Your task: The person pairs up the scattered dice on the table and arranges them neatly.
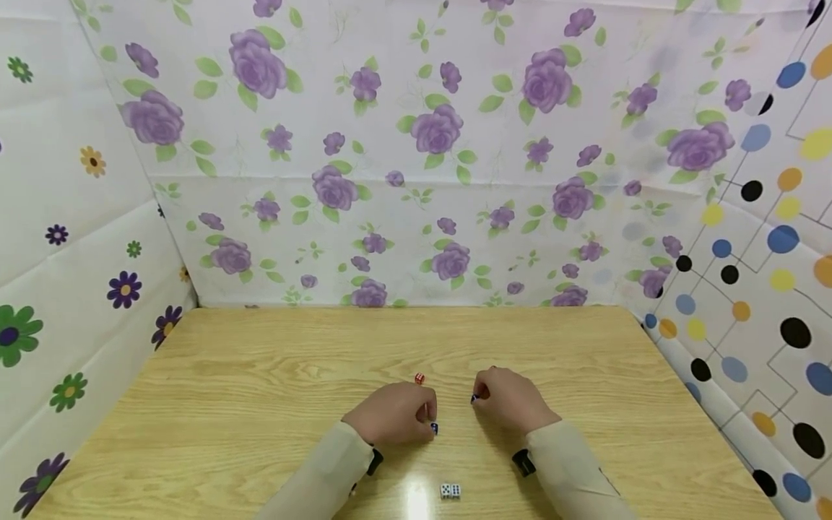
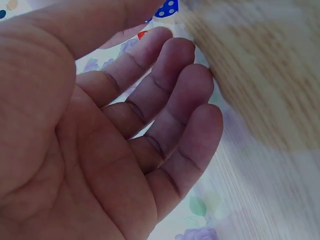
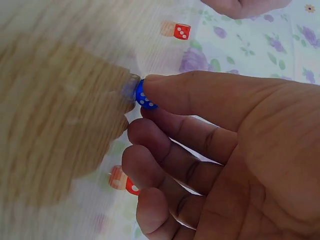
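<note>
My left hand (image 1: 398, 413) pinches a blue die (image 1: 434, 429) with white dots at its thumb and index tips, low over the table. Its other fingers are loosely bent in the left wrist view, where only part of the blue die (image 2: 167, 8) shows. To the right, my right hand (image 1: 511, 399) holds a second blue die (image 3: 145, 96) between thumb and index finger, at the tabletop. A red die (image 1: 419, 378) lies just beyond the left hand. Another red die (image 3: 132, 186) is partly hidden behind the right fingers in the right wrist view.
Two white dice (image 1: 451, 491) sit side by side near the front of the wooden table (image 1: 273, 361). A small dark reddish thing (image 1: 353, 490) shows beside the left sleeve, too covered to identify. Flower-patterned cloth (image 1: 390, 180) stands behind the table.
</note>
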Demonstrator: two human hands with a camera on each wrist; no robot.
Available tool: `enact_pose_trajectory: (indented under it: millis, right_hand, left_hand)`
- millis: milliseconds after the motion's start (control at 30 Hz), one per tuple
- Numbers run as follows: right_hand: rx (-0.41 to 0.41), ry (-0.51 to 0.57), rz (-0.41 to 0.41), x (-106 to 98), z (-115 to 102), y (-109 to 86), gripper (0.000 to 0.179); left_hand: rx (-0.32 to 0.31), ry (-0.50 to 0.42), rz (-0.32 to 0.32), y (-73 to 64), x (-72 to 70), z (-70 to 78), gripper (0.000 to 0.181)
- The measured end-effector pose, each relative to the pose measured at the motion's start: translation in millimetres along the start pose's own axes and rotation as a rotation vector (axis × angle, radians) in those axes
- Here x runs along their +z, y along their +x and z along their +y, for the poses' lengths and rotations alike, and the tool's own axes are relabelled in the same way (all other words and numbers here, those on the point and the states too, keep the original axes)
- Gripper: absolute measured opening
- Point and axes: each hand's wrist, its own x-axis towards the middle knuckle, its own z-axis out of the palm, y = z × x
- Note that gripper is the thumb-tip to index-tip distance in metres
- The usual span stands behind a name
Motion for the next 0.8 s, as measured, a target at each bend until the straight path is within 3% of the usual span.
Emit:
enact_pose_trajectory:
  millis: [500, 800]
  right_hand:
    - [-0.011, 0.016, -0.028, 1.3, 1.6, -0.4, 0.011]
    - [-0.024, -0.001, -0.030, 0.4, 0.1, -1.3, 0.010]
  left_hand:
    - [0.012, 0.017, -0.022, 2.0, 3.1, -0.7, 0.011]
    - [0.005, 0.013, -0.004, 0.3, 0.0, -3.3, 0.007]
